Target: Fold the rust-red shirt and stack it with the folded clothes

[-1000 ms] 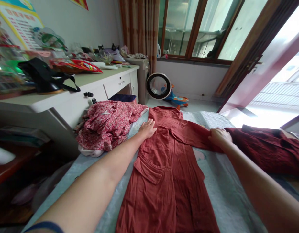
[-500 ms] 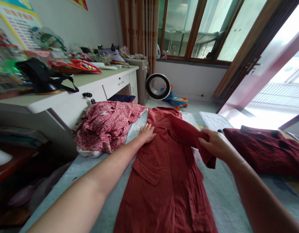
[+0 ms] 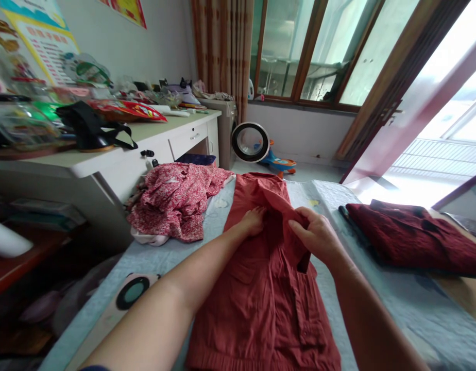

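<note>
Garment [image 3: 257,288] in rust red lies lengthwise across the middle of the pale blue sheet [image 3: 419,319], collar at the far edge and gathered hem toward the near edge. With our right hand [image 3: 313,229] we have the sleeve [image 3: 294,250] clamped between thumb and fingers, raised above the front, its cuff end hanging below our grip. Our left hand [image 3: 254,221] rests on the upper front, partly tucked beneath the lifted cloth; whether its fingers grip anything we cannot tell. Near the sheet's far left corner we see a crumpled pink patterned heap [image 3: 176,201], and along its right edge a folded dark red pile [image 3: 411,234]. Past the left edge stands a cluttered desk [image 3: 172,123]; beyond the far edge, an open round machine door [image 3: 250,143].
</note>
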### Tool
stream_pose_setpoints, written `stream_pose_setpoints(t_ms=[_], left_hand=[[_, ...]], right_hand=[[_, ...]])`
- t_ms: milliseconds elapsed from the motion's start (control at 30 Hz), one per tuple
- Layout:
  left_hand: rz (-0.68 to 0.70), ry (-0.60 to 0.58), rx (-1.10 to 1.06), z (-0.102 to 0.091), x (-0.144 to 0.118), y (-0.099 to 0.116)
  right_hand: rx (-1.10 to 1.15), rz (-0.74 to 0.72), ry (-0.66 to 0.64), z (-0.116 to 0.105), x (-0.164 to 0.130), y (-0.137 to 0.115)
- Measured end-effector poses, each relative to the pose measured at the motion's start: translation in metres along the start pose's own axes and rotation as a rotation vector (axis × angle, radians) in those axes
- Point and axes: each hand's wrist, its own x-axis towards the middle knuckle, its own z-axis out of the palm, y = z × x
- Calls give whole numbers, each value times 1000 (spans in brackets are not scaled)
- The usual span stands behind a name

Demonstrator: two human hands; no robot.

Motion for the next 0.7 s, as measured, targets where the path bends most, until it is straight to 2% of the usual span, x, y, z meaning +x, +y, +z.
stream_pose_setpoints(t_ms=[100, 200, 300, 400, 500, 600, 700], left_hand=[[-9, -67, -60, -5, -4, -1], [-37, -37, -344, -22, -15, -5], [-221, 54, -645, -41, -34, -3], [-446, 75, -981, -56, -62, 8], [-609, 44, -1267, -68, -92, 27], [-661, -40, -1437, -74, -114, 43], [-657, -62, -1437, -70, -126, 51]], right_hand=[[16, 35, 31, -1, -1, 3], [21, 30, -6, 5, -4, 4], [14, 19, -67, 20, -10, 3], [20, -15, -98, 36, -17, -3], [50, -69, -133, 49, -26, -14], [120, -130, -216, 60, -37, -24], [231, -188, -344, 66, -48, -28]])
